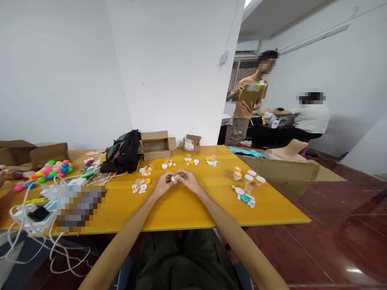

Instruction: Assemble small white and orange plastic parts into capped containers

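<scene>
Over the middle of the yellow table (178, 209), my left hand (165, 183) and my right hand (187, 180) meet. Their fingers are closed around a small round white-and-orange piece (173, 178), partly hidden by the fingertips. Beyond and to the left of my hands lie small groups of parts: white and orange discs (145, 172), clear cups (138, 182) and white cut-out pieces (135, 189). To the right stand several lidded cups (248, 178) with white or orange tops. Nearer me is a group with a teal ring (245, 198).
A black bag (122, 153), an open cardboard box (155, 145) and a smaller box (192, 143) stand at the back. Power strips and white cables (39, 213) crowd the left, near colourful balls (54, 170). A large carton (278, 173) adjoins the table's right; two people are beyond.
</scene>
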`<state>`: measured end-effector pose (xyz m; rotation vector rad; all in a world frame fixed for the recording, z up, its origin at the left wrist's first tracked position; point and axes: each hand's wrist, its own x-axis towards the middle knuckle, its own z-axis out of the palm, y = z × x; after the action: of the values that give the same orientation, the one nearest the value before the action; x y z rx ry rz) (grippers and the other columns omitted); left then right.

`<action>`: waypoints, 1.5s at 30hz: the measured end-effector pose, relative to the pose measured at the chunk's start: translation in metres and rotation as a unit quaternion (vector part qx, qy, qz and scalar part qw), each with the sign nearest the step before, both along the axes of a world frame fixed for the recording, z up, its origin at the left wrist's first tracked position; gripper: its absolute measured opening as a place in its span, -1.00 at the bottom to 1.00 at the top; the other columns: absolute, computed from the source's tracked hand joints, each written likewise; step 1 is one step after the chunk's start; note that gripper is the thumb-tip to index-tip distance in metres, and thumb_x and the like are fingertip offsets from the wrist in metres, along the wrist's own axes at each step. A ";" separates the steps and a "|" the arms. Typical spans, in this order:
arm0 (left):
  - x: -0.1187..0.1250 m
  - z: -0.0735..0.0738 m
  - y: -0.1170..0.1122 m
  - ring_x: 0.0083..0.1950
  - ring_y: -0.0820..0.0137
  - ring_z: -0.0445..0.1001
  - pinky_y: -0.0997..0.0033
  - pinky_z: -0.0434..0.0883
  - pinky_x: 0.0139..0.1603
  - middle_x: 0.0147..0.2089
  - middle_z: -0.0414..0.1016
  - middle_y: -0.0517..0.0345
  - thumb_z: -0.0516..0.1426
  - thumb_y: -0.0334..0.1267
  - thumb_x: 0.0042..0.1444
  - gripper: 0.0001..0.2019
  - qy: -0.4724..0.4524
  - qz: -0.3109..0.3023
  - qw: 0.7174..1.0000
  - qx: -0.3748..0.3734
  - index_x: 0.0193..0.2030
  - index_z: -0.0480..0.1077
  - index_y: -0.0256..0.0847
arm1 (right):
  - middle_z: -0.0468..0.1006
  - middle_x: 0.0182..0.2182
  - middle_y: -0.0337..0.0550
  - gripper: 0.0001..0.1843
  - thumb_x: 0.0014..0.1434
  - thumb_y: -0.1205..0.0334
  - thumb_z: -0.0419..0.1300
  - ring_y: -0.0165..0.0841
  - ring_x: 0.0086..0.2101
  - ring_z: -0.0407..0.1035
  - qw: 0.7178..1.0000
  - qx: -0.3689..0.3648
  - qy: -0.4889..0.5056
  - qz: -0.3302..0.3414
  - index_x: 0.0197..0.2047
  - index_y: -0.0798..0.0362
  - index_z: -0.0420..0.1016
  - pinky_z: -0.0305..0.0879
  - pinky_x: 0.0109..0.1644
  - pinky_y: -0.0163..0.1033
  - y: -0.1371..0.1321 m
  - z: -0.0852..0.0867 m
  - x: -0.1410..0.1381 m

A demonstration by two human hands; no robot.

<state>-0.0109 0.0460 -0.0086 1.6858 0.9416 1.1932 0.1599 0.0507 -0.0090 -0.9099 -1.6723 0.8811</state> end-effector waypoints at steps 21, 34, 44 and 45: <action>-0.005 0.007 -0.002 -0.18 0.27 0.54 0.25 0.48 -0.06 -0.20 0.62 0.03 0.37 -0.10 -0.16 -0.63 -0.058 -0.008 0.997 -0.058 -0.19 0.55 -0.21 | 0.60 -0.30 -0.19 -0.76 -0.03 0.07 0.32 -0.31 -0.32 0.48 0.999 0.004 0.032 0.040 -0.29 -0.01 0.55 0.40 -0.16 -0.19 0.001 0.004 0.004; -0.004 0.006 -0.003 -0.13 0.27 0.56 0.25 0.44 0.01 -0.16 0.63 0.04 0.37 -0.19 -0.17 -0.63 -0.066 0.002 0.996 -0.061 -0.16 0.54 -0.21 | 0.48 -0.52 -0.32 -0.62 -0.02 -0.10 0.30 -0.40 -0.53 0.39 0.998 -0.027 0.023 0.044 -0.24 -0.01 0.48 0.35 -0.39 -0.28 -0.005 0.004 0.006; -0.003 0.005 -0.002 -0.12 0.27 0.55 0.25 0.42 0.04 -0.20 0.62 0.06 0.37 -0.26 -0.19 -0.65 -0.057 -0.012 0.996 -0.064 -0.19 0.52 -0.22 | 0.39 -0.67 -0.28 -0.47 0.15 -0.27 0.05 -0.42 -0.63 0.30 0.998 -0.033 -0.061 0.003 -0.54 0.01 0.37 0.24 -0.46 -0.28 -0.004 0.001 0.005; -0.003 0.005 -0.003 -0.11 0.27 0.55 0.24 0.42 0.04 -0.20 0.61 0.06 0.37 -0.25 -0.19 -0.65 -0.054 -0.012 0.996 -0.066 -0.19 0.52 -0.22 | 0.40 -0.65 -0.29 -0.48 0.13 -0.28 0.07 -0.41 -0.62 0.30 0.998 -0.031 -0.057 0.006 -0.51 0.01 0.38 0.24 -0.46 -0.28 -0.003 0.001 0.005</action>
<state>-0.0139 0.0431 -0.0034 1.5091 0.9109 1.1699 0.1651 0.0477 -0.0082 -1.0093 -1.7569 0.9075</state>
